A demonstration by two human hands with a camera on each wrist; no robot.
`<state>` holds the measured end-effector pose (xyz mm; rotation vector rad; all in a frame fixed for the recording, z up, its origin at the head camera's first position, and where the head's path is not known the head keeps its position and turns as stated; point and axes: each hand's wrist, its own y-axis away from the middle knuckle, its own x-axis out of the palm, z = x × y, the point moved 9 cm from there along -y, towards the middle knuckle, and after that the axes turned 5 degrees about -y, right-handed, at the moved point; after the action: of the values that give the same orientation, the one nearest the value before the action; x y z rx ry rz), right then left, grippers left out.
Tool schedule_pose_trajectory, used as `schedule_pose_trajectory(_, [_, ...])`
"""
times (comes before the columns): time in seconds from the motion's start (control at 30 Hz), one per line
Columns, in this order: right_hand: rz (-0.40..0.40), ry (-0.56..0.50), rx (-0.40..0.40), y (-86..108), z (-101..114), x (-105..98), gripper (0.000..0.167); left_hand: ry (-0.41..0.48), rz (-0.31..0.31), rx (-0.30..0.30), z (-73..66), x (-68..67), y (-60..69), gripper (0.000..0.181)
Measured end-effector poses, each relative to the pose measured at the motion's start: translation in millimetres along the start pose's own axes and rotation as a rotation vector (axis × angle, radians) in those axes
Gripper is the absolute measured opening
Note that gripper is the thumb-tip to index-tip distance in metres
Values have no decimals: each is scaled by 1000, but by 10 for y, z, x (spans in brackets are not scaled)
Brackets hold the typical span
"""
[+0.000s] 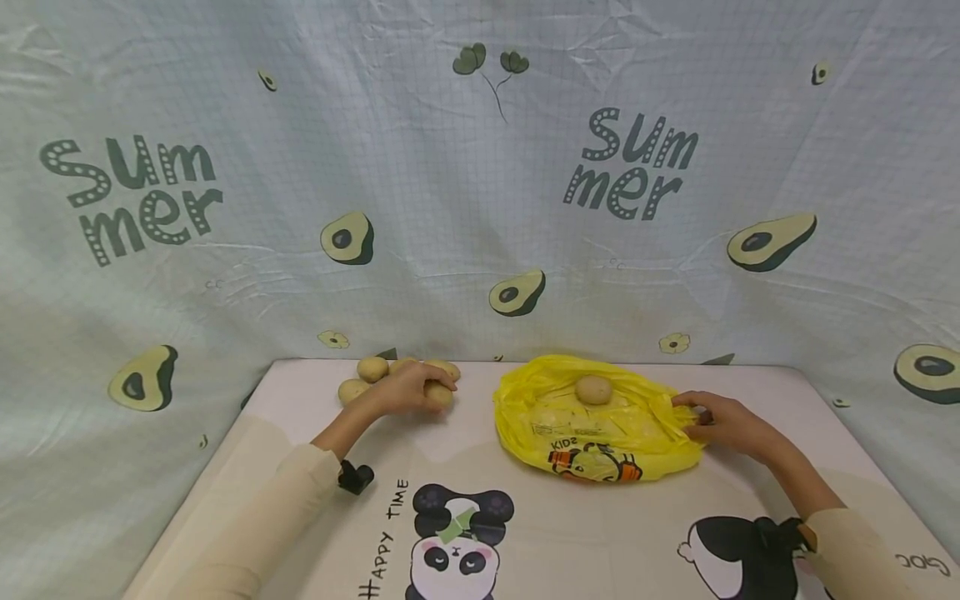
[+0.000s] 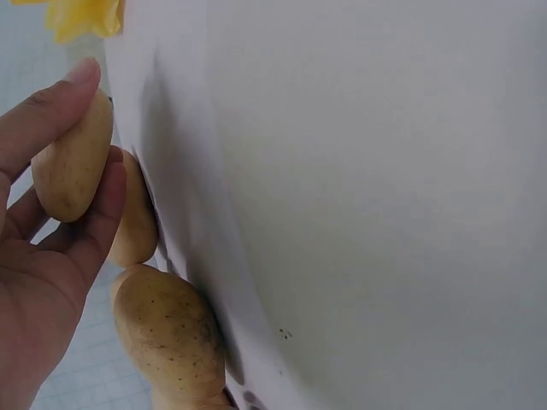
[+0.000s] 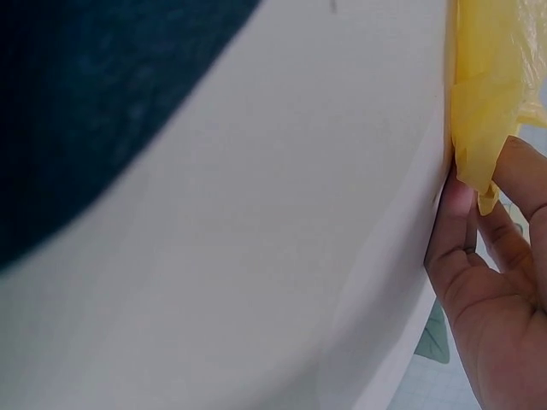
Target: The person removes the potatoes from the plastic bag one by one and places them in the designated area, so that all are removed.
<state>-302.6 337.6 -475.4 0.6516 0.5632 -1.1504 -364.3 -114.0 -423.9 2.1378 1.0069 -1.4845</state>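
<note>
My left hand (image 1: 408, 389) grips a potato (image 2: 75, 162) between thumb and fingers, at the back left of the table. Several other potatoes (image 1: 372, 368) lie around and behind that hand; in the left wrist view one more potato (image 2: 167, 333) rests close below the fingers. A yellow plastic bag (image 1: 525, 425) with printed lettering lies at the back, right of the middle. One potato (image 1: 593, 390) sits at the bag, framed by its yellow folds. My right hand (image 1: 731, 425) pinches the bag's right edge, its thumb and fingers on either side of the plastic.
A pale cloth with panda prints covers the table (image 1: 570, 533). Behind it hangs a light curtain (image 1: 420, 167) printed with avocados and lettering, meeting the table's back edge. Black wrist mounts (image 1: 356, 477) show at the sleeves.
</note>
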Motion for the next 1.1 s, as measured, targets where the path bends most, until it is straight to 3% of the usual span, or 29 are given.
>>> schedule_pose_trajectory(0.37, [-1,12,15,17,12,7,50,-25,-4,19,30,22,7,38])
schedule_pose_trajectory(0.9, [-9,21,21,34,29,17,50,-19,8,-38,117,55,25,42])
schedule_pose_trajectory(1.1, [-7,23,17,33,35,18,50,-16,6,-24,104,57,26,44])
